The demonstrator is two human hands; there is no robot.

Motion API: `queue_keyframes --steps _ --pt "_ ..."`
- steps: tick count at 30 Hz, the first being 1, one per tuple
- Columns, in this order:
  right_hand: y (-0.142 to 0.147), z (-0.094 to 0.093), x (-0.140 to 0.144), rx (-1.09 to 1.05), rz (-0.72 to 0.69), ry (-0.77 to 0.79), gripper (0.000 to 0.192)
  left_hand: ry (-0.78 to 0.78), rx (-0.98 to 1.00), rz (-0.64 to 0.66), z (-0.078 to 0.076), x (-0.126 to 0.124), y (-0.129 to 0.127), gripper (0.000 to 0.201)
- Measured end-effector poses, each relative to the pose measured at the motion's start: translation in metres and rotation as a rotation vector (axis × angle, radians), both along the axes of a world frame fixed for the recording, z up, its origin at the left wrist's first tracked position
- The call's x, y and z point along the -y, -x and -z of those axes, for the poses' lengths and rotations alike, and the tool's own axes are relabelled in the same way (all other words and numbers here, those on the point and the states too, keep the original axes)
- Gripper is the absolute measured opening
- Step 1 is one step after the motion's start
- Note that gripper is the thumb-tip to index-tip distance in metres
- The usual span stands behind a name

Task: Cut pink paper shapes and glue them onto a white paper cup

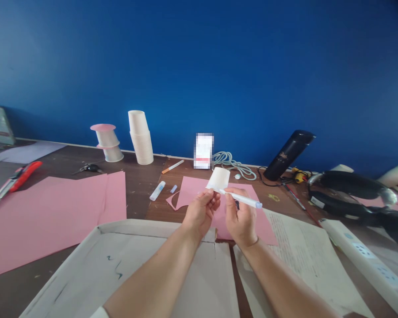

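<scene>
Between the fingertips of the left hand (201, 211), a white paper cup (218, 179) is pinched by its lower edge and held tilted above the pink paper sheet (199, 187). Just beside it, the right hand (240, 216) is closed around a white marker (242, 199), tip touching the cup. Risk: the thin wall may buckle under tip pressure, since only a light pinch supports it. Beyond the grip lie a glue stick (157, 191) and a cup stack (141, 138).

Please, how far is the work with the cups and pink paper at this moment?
Done: two cups with pink discs stand stacked by the wall. In hand: left hand holds a paper cup; right hand holds a pen at it. Left: a cup stack, uncut pink sheets.
</scene>
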State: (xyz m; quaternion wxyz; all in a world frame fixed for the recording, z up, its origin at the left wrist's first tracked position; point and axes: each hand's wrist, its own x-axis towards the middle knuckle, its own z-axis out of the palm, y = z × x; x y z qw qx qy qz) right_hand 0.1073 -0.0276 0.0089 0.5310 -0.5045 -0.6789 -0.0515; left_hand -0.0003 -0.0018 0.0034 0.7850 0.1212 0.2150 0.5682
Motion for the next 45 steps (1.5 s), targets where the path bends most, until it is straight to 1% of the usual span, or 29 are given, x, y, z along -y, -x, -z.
queue_keyframes --steps 4,8,10,17,20,23,26,29,33,36,38,40,43,45 --pt "0.000 0.002 0.000 -0.187 -0.023 0.042 0.022 -0.006 -0.003 -0.023 0.001 -0.001 0.000 0.005" --pt "0.000 0.002 -0.008 -0.431 -0.048 0.014 0.024 -0.011 0.011 -0.030 0.001 -0.001 0.000 0.005" --pt "-0.002 0.003 -0.013 -0.508 -0.042 0.016 0.024 -0.025 0.002 -0.033 0.001 -0.001 0.000 0.007" --pt "-0.006 0.009 -0.020 -0.643 -0.022 0.163 0.030 -0.081 -0.118 -0.039 -0.002 0.001 -0.002 0.017" --pt "-0.005 0.009 -0.020 -0.768 -0.031 0.298 0.036 -0.091 -0.152 -0.056 -0.002 0.001 -0.003 0.018" --pt "-0.006 0.009 -0.022 -0.930 -0.089 0.450 0.039 -0.116 -0.196 -0.065 0.001 0.001 -0.004 0.019" --pt "-0.008 0.011 -0.025 -1.119 -0.183 0.543 0.037 -0.151 -0.278 -0.070 0.002 0.002 -0.006 0.019" --pt "-0.011 0.014 -0.028 -1.230 -0.277 0.561 0.033 -0.189 -0.387 -0.065 0.000 0.003 -0.008 0.020" --pt "-0.013 0.019 -0.031 -1.237 -0.387 0.560 0.020 -0.234 -0.486 -0.049 -0.004 0.007 -0.011 0.017" --pt "-0.013 0.020 -0.031 -1.241 -0.394 0.534 0.015 -0.256 -0.538 -0.044 -0.004 0.007 -0.011 0.015" --pt "-0.014 0.019 -0.031 -1.257 -0.362 0.514 0.015 -0.280 -0.624 -0.045 -0.001 0.006 -0.008 0.013" --pt "-0.014 0.018 -0.032 -1.276 -0.313 0.494 0.019 -0.348 -0.779 -0.069 0.003 0.005 -0.003 0.008" --pt "-0.016 0.017 -0.033 -1.268 -0.190 0.469 0.028 -0.470 -1.092 -0.161 0.007 0.003 0.008 0.009" --pt "-0.018 0.019 -0.034 -1.238 -0.129 0.469 0.031 -0.517 -1.315 -0.224 0.006 0.001 0.016 0.010"
